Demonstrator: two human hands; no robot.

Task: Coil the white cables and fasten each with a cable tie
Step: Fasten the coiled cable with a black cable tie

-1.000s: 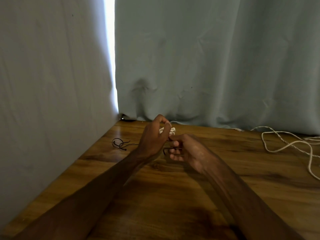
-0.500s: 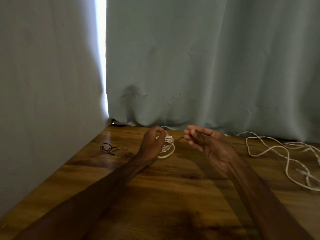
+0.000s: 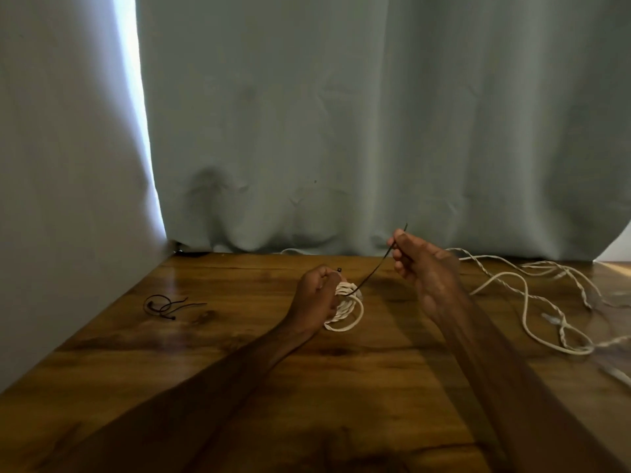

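The left hand [image 3: 316, 295] grips the coil [image 3: 346, 310] just above the counter [image 3: 239, 353], fingers curled round it, while the right hand [image 3: 421, 268] pinches the tie [image 3: 374, 269] running up from it.

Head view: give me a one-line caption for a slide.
Left hand grips a coiled white cable while the right hand pinches the tail of a black cable tie running to the coil.

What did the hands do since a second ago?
The right hand pulled away from the left hand, up and rightward, drawing the black cable tie out from the coiled white cable. The left hand still grips that cable. The spare ties and loose cables lie as before.
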